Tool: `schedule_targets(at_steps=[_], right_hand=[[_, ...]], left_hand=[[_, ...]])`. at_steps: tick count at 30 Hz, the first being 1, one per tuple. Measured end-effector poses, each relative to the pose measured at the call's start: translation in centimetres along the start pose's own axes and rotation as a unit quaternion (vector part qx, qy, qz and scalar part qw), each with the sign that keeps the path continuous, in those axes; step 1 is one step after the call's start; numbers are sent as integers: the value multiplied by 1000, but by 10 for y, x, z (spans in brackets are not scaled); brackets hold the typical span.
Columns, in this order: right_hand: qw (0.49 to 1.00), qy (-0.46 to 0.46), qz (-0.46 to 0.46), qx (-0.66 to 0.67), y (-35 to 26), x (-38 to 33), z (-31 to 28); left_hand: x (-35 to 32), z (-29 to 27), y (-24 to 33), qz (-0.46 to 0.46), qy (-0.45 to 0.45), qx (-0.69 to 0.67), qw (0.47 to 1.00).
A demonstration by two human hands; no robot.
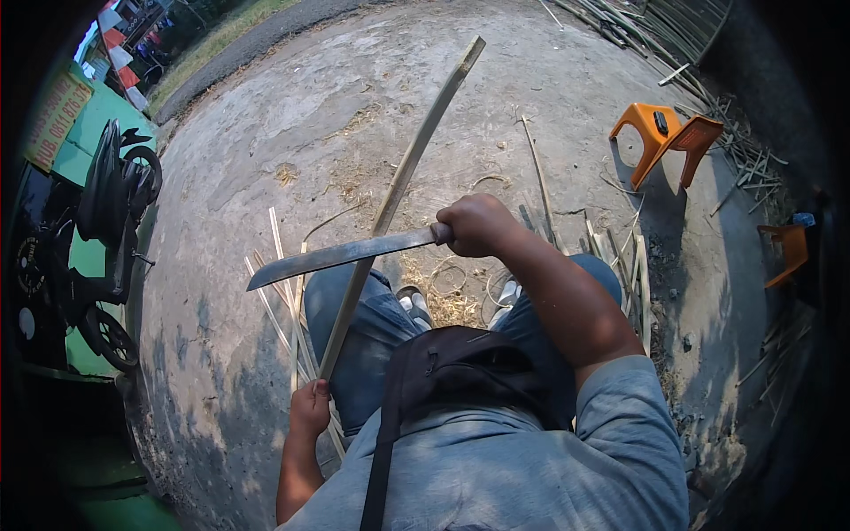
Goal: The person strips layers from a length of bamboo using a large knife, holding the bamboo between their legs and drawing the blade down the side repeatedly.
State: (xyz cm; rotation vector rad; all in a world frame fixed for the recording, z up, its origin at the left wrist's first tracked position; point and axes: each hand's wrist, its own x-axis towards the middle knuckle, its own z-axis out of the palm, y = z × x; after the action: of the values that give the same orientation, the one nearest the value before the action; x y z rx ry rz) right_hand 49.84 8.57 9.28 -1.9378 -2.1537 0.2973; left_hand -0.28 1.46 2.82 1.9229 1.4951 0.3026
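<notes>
sunlit concrete yard (266,133), orange stool (666,134), motorbike (106,230)

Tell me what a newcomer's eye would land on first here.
First, the long machete held level across the middle by the right hand, its blade crossing a long bamboo strip. The left hand holds that strip's lower end, and it slants up and away toward the top of the view. Next, the orange plastic stool tipped on the concrete at upper right, and the motorcycle parked at the left edge.

One long knife (341,255) and one bamboo strip (403,181) are showing in two hands (476,224). Two orange stools (666,134) are standing nearby. One motorbike (97,239) is parking left.
</notes>
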Motion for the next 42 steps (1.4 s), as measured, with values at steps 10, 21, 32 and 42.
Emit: schedule_targets(at_steps=[10, 21, 32, 42], right_hand=[[998, -24, -61, -1, -24, -6, 8], [1000, 11, -1, -1, 2, -6, -1], [998, 61, -3, -1, 2, 2, -2], [1000, 5, -27, 7, -12, -11, 0]], left_hand=[[-4, -3, 6, -7, -7, 18, 1000], [-3, -5, 10, -14, -10, 9, 1000], [-2, -1, 12, 22, 29, 47, 998], [-3, -5, 30, 4, 11, 38, 999]])
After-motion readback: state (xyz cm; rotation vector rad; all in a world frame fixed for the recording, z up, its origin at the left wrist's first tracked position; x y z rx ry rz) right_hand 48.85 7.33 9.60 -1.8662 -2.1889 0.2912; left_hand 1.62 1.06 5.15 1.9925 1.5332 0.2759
